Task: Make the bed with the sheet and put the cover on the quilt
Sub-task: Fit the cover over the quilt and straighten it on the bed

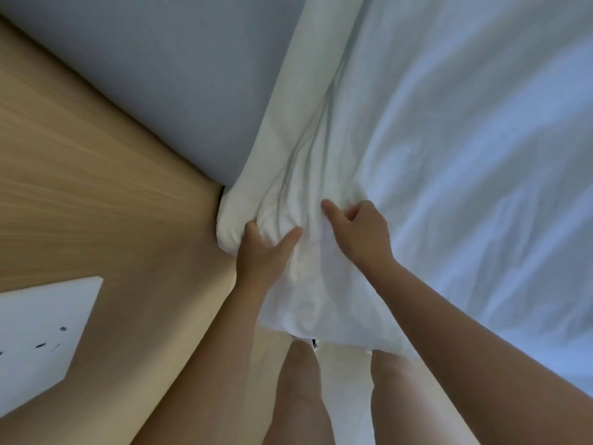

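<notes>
You are not getting any text, label, brand or number that can be read here. The white plate (pixel 45 329) at the lower left is showing a few small dark marks, but they are too blurred to make out as letters or signs.

Dim, soft bluish light from right; slight blur; edges warped.
</notes>
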### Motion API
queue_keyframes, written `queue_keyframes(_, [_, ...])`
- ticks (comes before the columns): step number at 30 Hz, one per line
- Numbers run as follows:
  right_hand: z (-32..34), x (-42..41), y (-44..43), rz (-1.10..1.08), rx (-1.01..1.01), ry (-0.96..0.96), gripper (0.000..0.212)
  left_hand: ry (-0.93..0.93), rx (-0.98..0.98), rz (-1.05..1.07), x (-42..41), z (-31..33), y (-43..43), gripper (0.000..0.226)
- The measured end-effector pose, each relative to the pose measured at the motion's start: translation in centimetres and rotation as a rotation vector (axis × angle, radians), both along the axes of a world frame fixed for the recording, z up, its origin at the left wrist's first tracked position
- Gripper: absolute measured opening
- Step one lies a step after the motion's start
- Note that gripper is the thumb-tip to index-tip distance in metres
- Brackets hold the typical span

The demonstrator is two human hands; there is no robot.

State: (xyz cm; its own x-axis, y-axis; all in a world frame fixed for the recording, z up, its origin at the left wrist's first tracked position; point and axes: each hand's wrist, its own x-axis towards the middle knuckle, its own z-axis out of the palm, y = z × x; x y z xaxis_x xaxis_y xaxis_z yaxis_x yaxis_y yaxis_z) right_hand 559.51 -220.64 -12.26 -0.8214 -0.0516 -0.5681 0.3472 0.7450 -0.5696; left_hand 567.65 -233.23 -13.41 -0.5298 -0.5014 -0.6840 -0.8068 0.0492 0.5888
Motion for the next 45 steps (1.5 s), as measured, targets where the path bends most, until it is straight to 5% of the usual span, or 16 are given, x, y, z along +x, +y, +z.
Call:
queue_keyframes(5, [0.0, -2.0, -0.7, -0.099, -0.119, -0.074, 0.039, 0.058, 0.109, -0.161, -3.3, 4.2, 0.6, 0.024])
queue_keyframes(10, [2.9, -2.2, -2.1, 0.094, -0.131, 0.161, 0.044, 0.043, -0.169, -0.026, -3.0, 4.8, -4.9, 0.033])
queue_keyframes(13, [2.6, -0.6, -1.9, 0.084, -0.053, 0.121, 0.043, -0.134, -0.278, -0.184, -2.6, 2.0, -5.0, 0.031])
queue_keyframes(17, [3.1, 1.1, 1.5, 0.0, 0.02, 0.151, 0.043, -0.056, -0.312, -0.346, -6.0, 1.8, -1.7, 0.061])
queue_keyframes(23, [4.4, 1.4, 2.9, -0.016, 0.009, 0.187, 0.04, 0.034, 0.066, -0.284, -12.8, 1.7, 2.0, 0.087])
queue_keyframes(27, [5.0, -3.3, 1.9, -0.261, -0.054, 0.201, 0.01, 0.093, 0.148, -0.249, -16.2, 2.1, 2.5, 0.078])
queue_keyframes(31, [6.2, -10.0, 0.7, -0.271, -0.092, 0.353, 0.053, 0.051, 0.133, -0.251, -19.4, 3.3, 3.7, 0.061])
queue_keyframes(33, [5.7, -13.8, -0.2, -0.195, 0.006, 0.104, 0.069, -0.002, 0.18, -0.232, -20.4, 4.3, 4.4, 0.023])
queue_keyframes(35, [5.3, -16.5, -0.9, -0.203, 0.012, -0.155, 0.08, 0.009, 0.233, -0.289, -20.7, 5.1, 5.4, 0.013])
queue_keyframes(39, [6.1, -19.2, -1.3, -0.185, -0.048, -0.134, 0.023, 0.078, 0.269, -0.266, -20.0, 6.9, 4.7, 0.02])
queue_keyframes(45, [12.9, -20.1, -7.2, -0.241, -0.355, 0.322, 0.023, 0.486, 0.286, -0.101, -19.9, 14.9, -1.9, 0.043])
